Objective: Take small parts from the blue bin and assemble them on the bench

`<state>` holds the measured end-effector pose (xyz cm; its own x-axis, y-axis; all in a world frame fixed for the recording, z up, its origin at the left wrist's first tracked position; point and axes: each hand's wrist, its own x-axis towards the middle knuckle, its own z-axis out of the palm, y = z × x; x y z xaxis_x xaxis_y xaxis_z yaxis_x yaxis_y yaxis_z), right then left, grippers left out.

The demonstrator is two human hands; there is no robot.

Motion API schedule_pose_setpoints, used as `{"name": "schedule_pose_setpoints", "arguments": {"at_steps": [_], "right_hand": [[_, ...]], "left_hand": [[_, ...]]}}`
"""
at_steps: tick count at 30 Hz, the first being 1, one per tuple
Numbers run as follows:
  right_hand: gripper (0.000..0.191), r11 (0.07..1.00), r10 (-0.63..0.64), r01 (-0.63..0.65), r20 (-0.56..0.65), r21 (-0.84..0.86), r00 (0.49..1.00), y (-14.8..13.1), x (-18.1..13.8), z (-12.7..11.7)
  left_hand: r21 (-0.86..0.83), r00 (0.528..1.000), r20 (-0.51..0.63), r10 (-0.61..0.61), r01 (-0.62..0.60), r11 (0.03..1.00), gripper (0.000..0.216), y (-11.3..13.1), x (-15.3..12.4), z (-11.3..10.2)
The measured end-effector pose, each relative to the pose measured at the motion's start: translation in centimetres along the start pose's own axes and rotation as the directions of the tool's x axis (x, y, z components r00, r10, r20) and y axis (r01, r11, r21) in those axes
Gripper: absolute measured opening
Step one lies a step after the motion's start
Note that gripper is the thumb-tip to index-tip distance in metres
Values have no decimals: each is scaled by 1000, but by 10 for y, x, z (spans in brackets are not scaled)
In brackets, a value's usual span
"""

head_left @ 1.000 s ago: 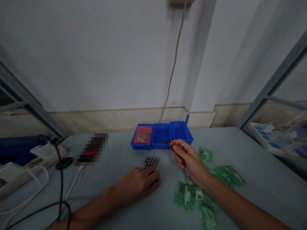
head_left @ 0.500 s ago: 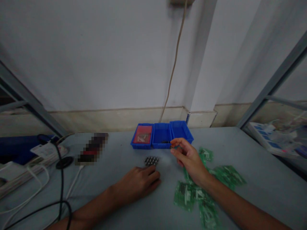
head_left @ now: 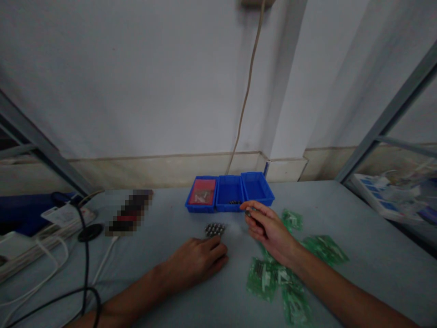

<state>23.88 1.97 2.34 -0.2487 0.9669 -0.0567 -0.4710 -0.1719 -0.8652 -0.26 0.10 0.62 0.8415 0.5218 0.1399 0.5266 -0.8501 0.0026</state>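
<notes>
My left hand (head_left: 201, 262) rests palm down on the table, loosely bent with its fingers a little apart. Its fingertips lie against the near edge of a tight cluster of small, shiny, round-topped metal pieces (head_left: 215, 229). In the air before the blue bins, my right hand (head_left: 264, 225) pinches a small dark metal piece (head_left: 251, 210) between thumb and fingers; its exact kind is too small to make out. Just beyond those fingers, the middle blue bin (head_left: 229, 187) holds a few small dark metal pieces (head_left: 235, 202) near its front wall.
A left blue bin (head_left: 201, 209) contains a red sheet and a clear bag; a right blue bin (head_left: 256, 184) adjoins the middle one. Green plastic packets (head_left: 262, 278) lie around my right forearm. Cables (head_left: 88, 259) and a power strip (head_left: 20, 255) occupy the left side.
My right hand has drawn slightly back from the middle bin and turned, so the small metal piece shows between its fingers. The left hand stays by the cluster.
</notes>
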Motion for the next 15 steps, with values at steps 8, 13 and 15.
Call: {"name": "schedule_pose_setpoints", "arguments": {"at_steps": [8, 13, 15], "right_hand": [[28, 981, -118, 110, -48, -159, 992, 2, 2, -3], [19, 558, -498, 433, 132, -708, 857, 0, -3, -1], [16, 401, -547, 482, 218, -779, 808, 1, -7, 0]], "left_hand": [[0, 1000, -26, 1, -1, 1000, 24, 1, 0, -1], [-23, 999, -38, 13, -14, 1000, 25, 0, 0, -2], [-23, 1000, -28, 13, -13, 1000, 24, 0, 0, -1]]}}
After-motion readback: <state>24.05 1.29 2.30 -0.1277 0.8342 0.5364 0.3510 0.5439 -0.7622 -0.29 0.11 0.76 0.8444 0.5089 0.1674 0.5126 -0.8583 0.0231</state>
